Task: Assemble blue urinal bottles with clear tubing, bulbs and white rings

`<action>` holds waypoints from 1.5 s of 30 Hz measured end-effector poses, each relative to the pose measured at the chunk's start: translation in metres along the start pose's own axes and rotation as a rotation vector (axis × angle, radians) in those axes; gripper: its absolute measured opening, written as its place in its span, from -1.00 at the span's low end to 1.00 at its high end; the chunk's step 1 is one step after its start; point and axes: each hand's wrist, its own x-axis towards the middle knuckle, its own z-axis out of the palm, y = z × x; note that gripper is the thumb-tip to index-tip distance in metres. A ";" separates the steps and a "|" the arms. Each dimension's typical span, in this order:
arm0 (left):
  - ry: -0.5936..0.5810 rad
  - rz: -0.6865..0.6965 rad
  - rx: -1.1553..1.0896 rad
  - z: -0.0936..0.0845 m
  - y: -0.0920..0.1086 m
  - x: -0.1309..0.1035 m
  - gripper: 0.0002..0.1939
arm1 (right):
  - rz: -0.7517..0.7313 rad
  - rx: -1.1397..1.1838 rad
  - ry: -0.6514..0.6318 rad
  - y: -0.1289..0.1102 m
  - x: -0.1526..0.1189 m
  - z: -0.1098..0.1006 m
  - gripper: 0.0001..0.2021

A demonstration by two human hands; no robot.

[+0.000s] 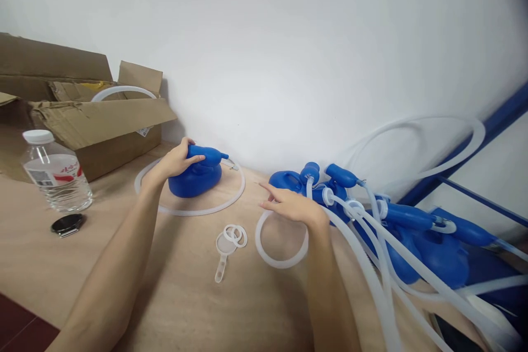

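Observation:
My left hand (177,160) is wrapped round the upper part of a blue urinal bottle (195,182), which stands near the wall. A translucent white hose (198,213) loops on the table around it. My right hand (291,204) has its fingers stretched out and holds nothing I can see. Just below that hand lies a ring of white hose (277,265), and beyond it is a blue bottle with a handle (284,180). Between my forearms lie several flat white rings (241,237) on a white strap-like piece with a round end (221,269).
At the left are an opened cardboard box (119,143), a clear water bottle (60,179) and a round black watch-like object (67,224). Several blue bottles (441,256) with tangled hoses (383,264) crowd the right. A dark phone-like object (454,334) lies bottom right.

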 end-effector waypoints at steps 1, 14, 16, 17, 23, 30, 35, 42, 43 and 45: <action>0.000 0.008 0.032 0.001 -0.001 0.001 -0.23 | -0.004 -0.038 -0.043 -0.005 0.006 0.005 -0.27; 0.209 -0.003 -0.370 0.001 -0.015 0.003 -0.29 | -0.124 -0.357 0.076 -0.050 0.042 0.048 -0.35; 0.368 0.001 -0.370 -0.004 -0.021 0.003 -0.30 | -0.135 -0.404 0.082 -0.057 0.048 0.057 -0.39; 0.442 0.005 -0.322 -0.007 -0.024 0.003 -0.33 | -0.139 -0.419 0.077 -0.059 0.051 0.061 -0.41; 0.459 -0.041 -0.222 -0.007 -0.048 0.004 -0.38 | -0.211 -0.414 0.091 -0.059 0.067 0.086 -0.44; 0.271 -0.111 -0.507 0.006 -0.069 0.011 -0.28 | -0.323 0.048 0.200 -0.046 0.110 0.125 -0.23; 0.170 -0.102 -0.647 0.008 -0.071 0.010 -0.30 | -0.298 0.376 0.158 -0.041 0.147 0.144 -0.12; -0.020 -0.229 -0.876 0.005 -0.075 0.003 -0.13 | -0.237 0.379 0.158 -0.058 0.172 0.142 0.01; -0.068 -0.231 -0.922 0.004 -0.076 0.002 -0.12 | -0.247 0.377 0.150 -0.057 0.171 0.141 0.00; -0.120 -0.216 -0.950 0.003 -0.077 0.000 -0.17 | -0.267 0.373 0.126 -0.054 0.171 0.138 -0.03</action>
